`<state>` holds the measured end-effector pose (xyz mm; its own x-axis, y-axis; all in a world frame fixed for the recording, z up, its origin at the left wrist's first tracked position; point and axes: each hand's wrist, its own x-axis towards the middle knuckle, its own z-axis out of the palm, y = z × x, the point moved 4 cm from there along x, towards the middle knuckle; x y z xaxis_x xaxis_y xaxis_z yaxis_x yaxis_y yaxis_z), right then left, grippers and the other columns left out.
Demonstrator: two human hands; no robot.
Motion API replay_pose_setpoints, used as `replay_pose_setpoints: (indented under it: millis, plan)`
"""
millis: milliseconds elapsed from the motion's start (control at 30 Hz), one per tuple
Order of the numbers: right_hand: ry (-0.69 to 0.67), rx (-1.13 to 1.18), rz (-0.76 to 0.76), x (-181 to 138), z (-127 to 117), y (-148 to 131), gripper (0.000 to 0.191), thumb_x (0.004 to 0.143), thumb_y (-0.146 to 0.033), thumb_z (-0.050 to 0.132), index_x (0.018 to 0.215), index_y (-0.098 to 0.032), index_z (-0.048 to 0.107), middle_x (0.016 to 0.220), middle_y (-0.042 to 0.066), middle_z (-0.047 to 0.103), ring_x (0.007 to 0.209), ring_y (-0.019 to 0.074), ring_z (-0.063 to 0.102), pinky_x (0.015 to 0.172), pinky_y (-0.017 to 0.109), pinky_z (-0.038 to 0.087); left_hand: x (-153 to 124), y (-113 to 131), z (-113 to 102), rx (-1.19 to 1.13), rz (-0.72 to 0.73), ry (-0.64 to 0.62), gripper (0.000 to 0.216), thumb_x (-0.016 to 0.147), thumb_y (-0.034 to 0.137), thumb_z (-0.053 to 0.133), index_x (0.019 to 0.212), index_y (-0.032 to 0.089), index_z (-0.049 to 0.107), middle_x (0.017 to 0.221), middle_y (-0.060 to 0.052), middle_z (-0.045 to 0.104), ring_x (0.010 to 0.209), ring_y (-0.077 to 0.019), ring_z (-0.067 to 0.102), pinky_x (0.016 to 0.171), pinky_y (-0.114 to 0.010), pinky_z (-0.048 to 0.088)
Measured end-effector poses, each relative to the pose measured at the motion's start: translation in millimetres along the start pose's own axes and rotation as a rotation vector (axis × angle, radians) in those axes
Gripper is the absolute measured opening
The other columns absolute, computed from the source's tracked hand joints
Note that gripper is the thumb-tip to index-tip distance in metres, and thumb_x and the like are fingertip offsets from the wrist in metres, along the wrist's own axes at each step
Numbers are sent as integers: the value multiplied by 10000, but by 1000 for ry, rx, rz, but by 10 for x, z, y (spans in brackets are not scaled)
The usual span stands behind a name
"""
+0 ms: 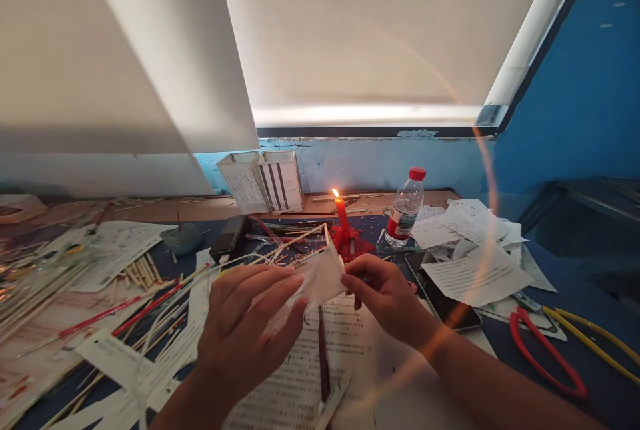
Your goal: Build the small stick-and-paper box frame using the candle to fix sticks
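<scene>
White paper, a small folded piece (320,277), is held up between both hands just above the desk (575,290), in the lower middle of the view. The left hand (245,323) closes round its near left end, fingers stretched along the front and thumb behind; the right hand (385,293) pinches its right edge between thumb and curled fingers. Thin pale sticks run out from behind the piece toward the upper left. Beneath the hands lies a printed sheet (305,377), with a dark red stick (323,357) lying across it. Just behind the paper a lit red candle (342,213) stands upright on a red wax base (357,243). Right of the candle stands a clear water bottle (405,213) with a red cap, and near it a dark phone (440,297) lies flat, partly under loose printed sheets (475,270). Farther right, red-handled cutters (543,357) and a yellow-handled tool (590,337) lie on the blue surface. To the left lie more papers and a scatter of sticks (145,270), some red, and a black block (230,237) sits near the candle. At the back edge two paper boxes (263,180) stand side by side, touching, under a pale window blind (350,30).
</scene>
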<state>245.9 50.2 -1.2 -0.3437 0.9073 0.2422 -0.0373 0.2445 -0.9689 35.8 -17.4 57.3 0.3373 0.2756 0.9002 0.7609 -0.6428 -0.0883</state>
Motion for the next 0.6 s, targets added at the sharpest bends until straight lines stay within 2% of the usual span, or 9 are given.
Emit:
replay_pose_setpoints:
  millis: [100, 200, 400, 500, 600]
  plan:
    - [8, -60, -110, -7, -14, -70, 104, 952, -307, 730, 943, -203, 725, 902, 23, 652, 723, 133, 620, 609, 256, 557, -15, -36, 55, 17, -41, -25, 364, 777, 73, 855, 1115, 111, 722, 1072, -127, 760, 1016, -275, 691, 936, -497, 543]
    - [21, -182, -286, -58, 6, -197, 58, 913, -250, 781, 923, -214, 736, 918, 22, 648, 783, 135, 613, 641, 244, 544, -51, -69, 111, -71, -87, -55, 388, 797, 68, 856, 1153, 100, 705, 986, -96, 773, 900, -216, 692, 861, -431, 545]
    - [73, -277, -609, -180, 17, -406, 100, 899, -145, 794, 961, -202, 739, 911, 8, 632, 692, 90, 576, 568, 203, 505, -95, 10, 38, -250, -4, -17, 323, 787, -22, 826, 1059, 79, 682, 888, -54, 747, 823, -160, 647, 779, -358, 526]
    - [50, -355, -752, -226, -2, -483, 177, 914, -108, 772, 1065, -197, 754, 954, 29, 652, 773, 116, 627, 651, 245, 548, -124, 29, 24, -335, 31, -42, 296, 799, -72, 775, 1040, 67, 676, 895, -57, 735, 858, -159, 635, 793, -351, 535]
    - [38, -417, -830, -238, -28, -510, 243, 925, -82, 752, 1137, -202, 757, 980, 39, 671, 835, 138, 650, 743, 299, 569, -149, 16, 45, -373, 39, -64, 303, 791, -110, 750, 1029, 64, 680, 918, -66, 723, 896, -163, 635, 810, -346, 552]
